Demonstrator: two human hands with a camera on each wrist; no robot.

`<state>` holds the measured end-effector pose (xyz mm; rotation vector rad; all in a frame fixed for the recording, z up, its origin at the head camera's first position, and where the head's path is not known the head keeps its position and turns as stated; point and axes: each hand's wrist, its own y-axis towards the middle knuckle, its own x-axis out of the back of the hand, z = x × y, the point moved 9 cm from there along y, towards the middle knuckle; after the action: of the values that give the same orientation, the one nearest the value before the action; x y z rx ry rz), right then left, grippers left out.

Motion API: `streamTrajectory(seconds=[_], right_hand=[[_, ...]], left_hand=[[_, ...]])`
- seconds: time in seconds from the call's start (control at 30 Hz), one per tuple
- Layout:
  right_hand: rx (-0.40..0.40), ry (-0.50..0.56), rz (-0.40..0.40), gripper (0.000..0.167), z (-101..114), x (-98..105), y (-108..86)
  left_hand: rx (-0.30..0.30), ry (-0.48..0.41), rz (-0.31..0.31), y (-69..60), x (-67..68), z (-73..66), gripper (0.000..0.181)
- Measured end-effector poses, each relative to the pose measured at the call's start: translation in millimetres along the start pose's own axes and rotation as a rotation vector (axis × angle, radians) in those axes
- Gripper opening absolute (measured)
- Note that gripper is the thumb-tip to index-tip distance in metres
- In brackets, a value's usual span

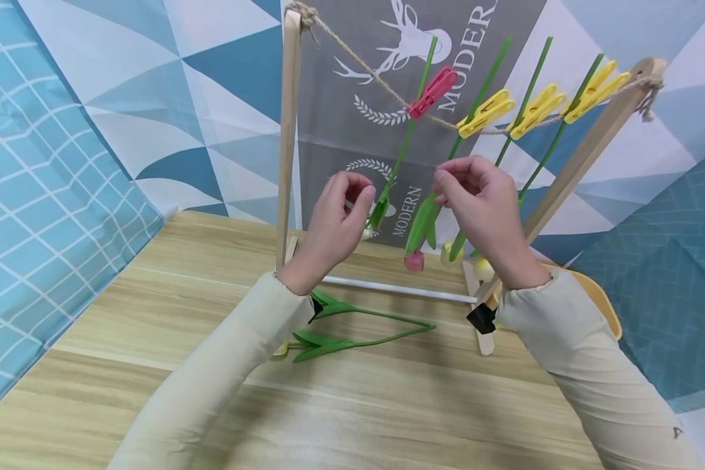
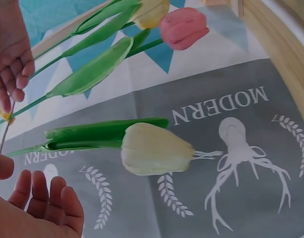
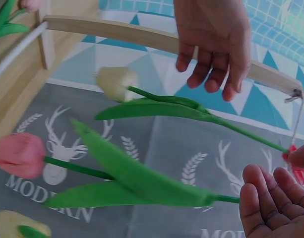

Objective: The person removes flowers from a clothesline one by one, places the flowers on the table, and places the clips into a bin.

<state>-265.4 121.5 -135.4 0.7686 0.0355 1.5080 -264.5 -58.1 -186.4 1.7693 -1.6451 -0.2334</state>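
My left hand (image 1: 336, 219) hovers beside a white tulip (image 2: 154, 148), its fingers loosely bent with a gap before the thumb. That tulip hangs head down from a red clothespin (image 1: 433, 93) on a twine line (image 1: 352, 55). Close to the leaves and stem of a pink tulip (image 1: 414, 262) is my right hand (image 1: 484, 212); its thumb and fingers stand apart in the right wrist view, pinching nothing. A yellow clothespin (image 1: 486, 113) keeps the pink tulip on the twine. Farther right, two more yellow clothespins (image 1: 537, 111) hold pale yellow tulips (image 1: 451, 252), partly hidden by my right hand.
Wooden posts (image 1: 289, 130) carry the twine at both ends, joined low down by a white rod (image 1: 399, 288). Two tulips (image 1: 323, 346) lie on the wooden table (image 1: 352, 411), partly behind my left sleeve. Behind the right arm shows a yellow-orange rim (image 1: 602, 303).
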Motion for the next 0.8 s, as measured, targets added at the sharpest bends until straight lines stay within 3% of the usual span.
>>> streamTrajectory(seconds=[0.23,0.53,0.8], right_hand=[[0.02,0.069,-0.051,0.024,28,10,12.9],[0.014,0.13,-0.104,0.031,54,19,30.1],[-0.033,0.09,-0.083,0.034,66,24,39.6]], left_hand=[[-0.021,-0.018,0.005,18.4,0.4,-13.9,0.019],[0.018,-0.032,0.044,31.8,-6.1,-22.1,0.02],[0.033,-0.031,0.05,42.1,-9.7,-27.2,0.021]])
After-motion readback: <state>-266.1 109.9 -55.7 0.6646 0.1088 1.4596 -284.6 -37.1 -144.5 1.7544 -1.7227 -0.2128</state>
